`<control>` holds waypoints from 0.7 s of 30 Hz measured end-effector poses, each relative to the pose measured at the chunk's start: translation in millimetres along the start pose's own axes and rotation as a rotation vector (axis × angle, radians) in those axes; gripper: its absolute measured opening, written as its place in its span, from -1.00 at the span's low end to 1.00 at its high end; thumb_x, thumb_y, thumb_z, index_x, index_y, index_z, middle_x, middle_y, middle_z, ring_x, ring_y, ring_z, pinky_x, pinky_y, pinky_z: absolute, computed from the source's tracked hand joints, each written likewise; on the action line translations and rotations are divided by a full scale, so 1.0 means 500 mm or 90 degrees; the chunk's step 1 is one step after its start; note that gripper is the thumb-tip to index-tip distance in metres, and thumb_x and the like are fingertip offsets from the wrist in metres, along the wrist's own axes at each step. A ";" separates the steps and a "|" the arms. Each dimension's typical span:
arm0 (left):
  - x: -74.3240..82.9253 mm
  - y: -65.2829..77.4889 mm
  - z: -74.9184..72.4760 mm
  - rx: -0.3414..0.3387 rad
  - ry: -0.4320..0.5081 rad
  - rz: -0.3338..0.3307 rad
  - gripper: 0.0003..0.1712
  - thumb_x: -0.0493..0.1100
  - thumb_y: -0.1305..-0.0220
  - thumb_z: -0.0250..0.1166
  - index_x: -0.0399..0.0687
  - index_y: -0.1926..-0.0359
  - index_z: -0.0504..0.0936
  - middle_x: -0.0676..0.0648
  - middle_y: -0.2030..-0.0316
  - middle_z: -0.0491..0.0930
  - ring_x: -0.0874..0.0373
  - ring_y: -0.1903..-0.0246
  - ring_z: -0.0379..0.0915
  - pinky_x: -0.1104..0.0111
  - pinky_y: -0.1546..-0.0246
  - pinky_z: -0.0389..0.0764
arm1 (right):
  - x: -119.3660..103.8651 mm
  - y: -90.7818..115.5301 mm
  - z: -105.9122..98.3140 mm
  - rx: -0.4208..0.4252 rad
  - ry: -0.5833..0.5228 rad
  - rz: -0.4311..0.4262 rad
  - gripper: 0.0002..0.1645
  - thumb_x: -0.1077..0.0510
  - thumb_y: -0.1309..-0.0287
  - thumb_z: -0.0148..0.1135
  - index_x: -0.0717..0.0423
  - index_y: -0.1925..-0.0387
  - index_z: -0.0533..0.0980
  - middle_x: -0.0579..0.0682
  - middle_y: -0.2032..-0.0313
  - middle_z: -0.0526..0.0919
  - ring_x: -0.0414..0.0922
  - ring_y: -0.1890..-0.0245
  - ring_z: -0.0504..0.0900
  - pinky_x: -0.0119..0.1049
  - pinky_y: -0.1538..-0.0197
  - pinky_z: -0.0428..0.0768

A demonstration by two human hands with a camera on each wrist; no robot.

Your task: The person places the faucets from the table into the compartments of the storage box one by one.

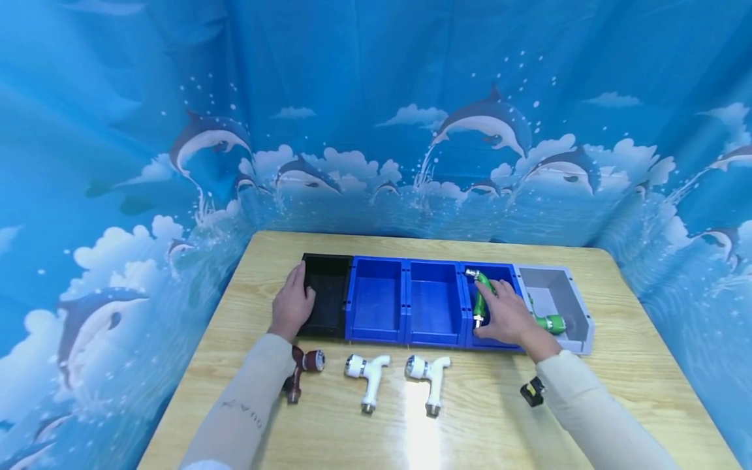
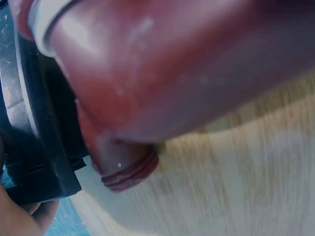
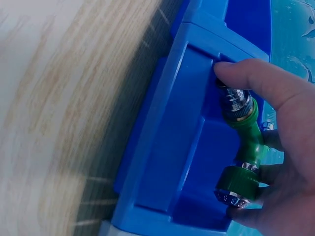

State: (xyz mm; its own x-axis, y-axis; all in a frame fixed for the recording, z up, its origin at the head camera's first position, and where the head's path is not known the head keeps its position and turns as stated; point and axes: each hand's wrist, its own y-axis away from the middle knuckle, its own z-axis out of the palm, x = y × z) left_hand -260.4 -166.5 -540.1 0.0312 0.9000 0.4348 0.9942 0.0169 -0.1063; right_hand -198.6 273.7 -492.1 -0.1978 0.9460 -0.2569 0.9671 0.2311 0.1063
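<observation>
My left hand [image 1: 292, 301] holds the left wall of a black bin [image 1: 326, 326], thumb over the inner side and fingers along the outside. My right hand [image 1: 506, 314] is over a blue bin [image 1: 496, 344] and holds a green faucet [image 3: 250, 140] with chrome fittings. In the right wrist view the thumb is at the faucet's threaded end, while the other fingers lie behind the body and near the knob. A dark red faucet [image 2: 147, 73] fills much of the left wrist view, lying on the table close to the black bin.
Two more blue bins [image 1: 377, 336] stand in the row. At its right end a grey bin [image 1: 578, 297] contains another green faucet [image 1: 552, 324]. Two white faucets [image 1: 371, 378] lie in front, on the wooden table [image 1: 470, 424]. A small black object [image 1: 532, 391] sits beside my right forearm.
</observation>
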 end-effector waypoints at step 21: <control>-0.005 -0.003 0.004 0.001 0.003 0.000 -0.20 -0.14 -0.40 0.08 -0.06 -0.54 -0.06 -0.24 -0.42 0.15 -0.27 0.11 0.52 -0.11 0.00 0.50 | -0.005 -0.011 0.019 0.032 0.047 0.027 0.27 -0.10 0.20 0.54 0.22 -0.46 0.08 0.46 -0.35 0.11 0.41 -0.36 0.02 0.34 -0.30 0.13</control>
State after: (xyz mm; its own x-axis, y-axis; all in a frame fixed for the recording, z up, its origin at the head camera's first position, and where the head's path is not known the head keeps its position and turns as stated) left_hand -262.1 -168.0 -543.0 0.0312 0.8979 0.4390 0.9940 0.0181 -0.1076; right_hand -201.7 268.0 -501.0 -0.1652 0.9693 -0.1819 0.9815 0.1796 0.0662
